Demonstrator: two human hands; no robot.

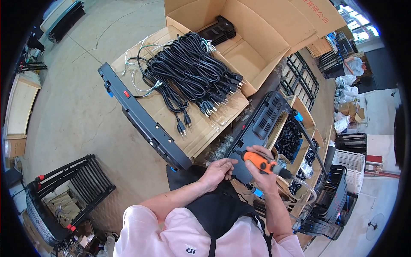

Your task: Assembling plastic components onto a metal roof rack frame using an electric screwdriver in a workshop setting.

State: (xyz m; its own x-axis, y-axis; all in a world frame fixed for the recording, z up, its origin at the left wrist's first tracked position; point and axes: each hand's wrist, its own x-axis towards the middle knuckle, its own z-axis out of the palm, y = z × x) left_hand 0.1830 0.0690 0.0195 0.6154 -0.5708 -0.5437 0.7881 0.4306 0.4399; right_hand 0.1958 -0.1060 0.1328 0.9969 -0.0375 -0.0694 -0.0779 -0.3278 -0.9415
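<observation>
My right hand (pixel 266 179) is wrapped round an orange and black electric screwdriver (pixel 255 161). The tool's nose points left, toward the near part of a long black plastic housing (pixel 267 115) with vent slots. Close by on the left, my left hand (pixel 216 174) is closed, its fingertips pinched together near the housing's edge. Whatever those fingers hold is too small or hidden to make out. A cable or hose (pixel 309 188) runs from the screwdriver's rear end.
Coiled black power cords (pixel 188 68) lie on a cardboard sheet, beside an open carton (pixel 257 47). A second black housing (pixel 147 124) with a red switch stands on the left. Wooden bins (pixel 278 130) of small black parts sit at right. A person (pixel 354 66) is far right.
</observation>
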